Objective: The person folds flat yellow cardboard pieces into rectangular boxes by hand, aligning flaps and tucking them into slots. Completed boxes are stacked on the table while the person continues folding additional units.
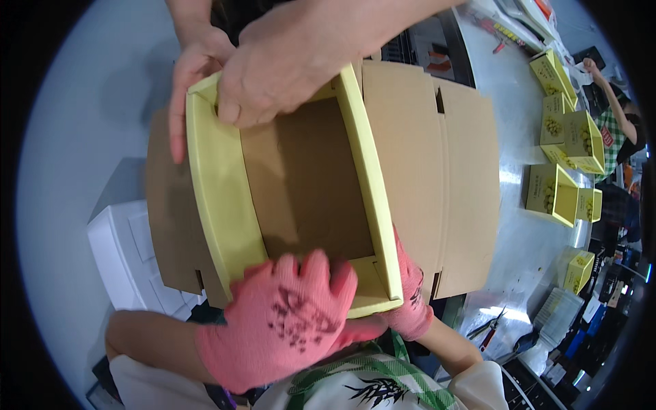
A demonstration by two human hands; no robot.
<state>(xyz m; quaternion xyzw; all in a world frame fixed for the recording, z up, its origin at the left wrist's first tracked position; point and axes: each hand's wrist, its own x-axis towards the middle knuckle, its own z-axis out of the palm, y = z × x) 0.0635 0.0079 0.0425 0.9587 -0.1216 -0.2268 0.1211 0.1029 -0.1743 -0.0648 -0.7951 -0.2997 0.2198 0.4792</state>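
A yellow cardboard box (215, 184) with an open top and a bare brown bottom is in the middle of the view. My left hand (290, 318), in a pink glove, has its fingers bent over the near wall into the box, the thumb outside. My right hand (412, 297), gloved alike, lies against the outside of the near right corner, its fingers partly hidden by the wall. Across from me, another person's bare hands are at the far end: a closed hand (266, 75) reaches inside, while an open hand (195, 75) rests along the outer left corner.
Flattened brown cardboard (430, 184) lies beneath the box. On the metal table (516, 232) at right stand several yellow boxes (547, 188), with pliers (490, 335) nearer me. A white box-shaped object (119, 253) is at left. Another person (611, 133) works at far right.
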